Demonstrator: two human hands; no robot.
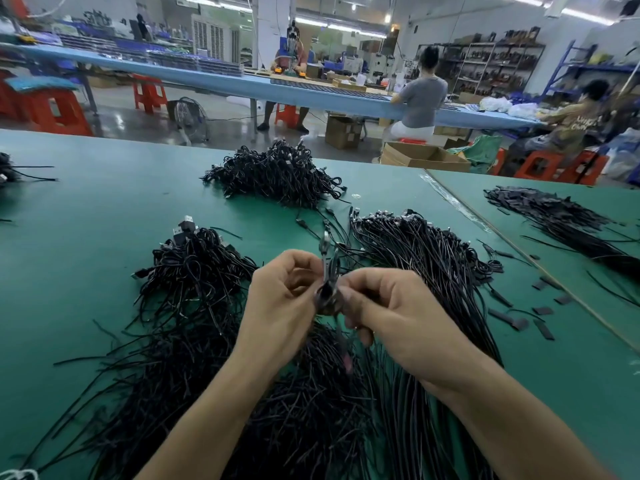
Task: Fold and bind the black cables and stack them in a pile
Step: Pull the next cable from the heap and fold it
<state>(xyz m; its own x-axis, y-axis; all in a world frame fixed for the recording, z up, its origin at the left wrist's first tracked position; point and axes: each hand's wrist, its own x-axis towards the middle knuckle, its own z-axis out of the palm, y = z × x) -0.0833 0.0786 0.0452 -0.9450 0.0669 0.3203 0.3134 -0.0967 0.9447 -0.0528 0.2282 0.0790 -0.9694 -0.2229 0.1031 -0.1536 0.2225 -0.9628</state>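
Observation:
My left hand (282,299) and my right hand (388,317) meet above the green table (86,271), both pinching one folded black cable (327,271) whose plug end sticks up between them. Straight loose black cables (426,268) lie fanned out to the right. A heap of thin black ties (214,358) spreads under my forearms. A pile of bound cables (277,176) sits at the far middle, and a smaller cable heap (194,265) lies to the left.
Black strips (561,216) and short cut pieces (540,313) lie on the adjoining table at right, past a seam. Beyond the far edge stand cardboard boxes (422,155), red stools, a floor fan and seated people at a long blue bench.

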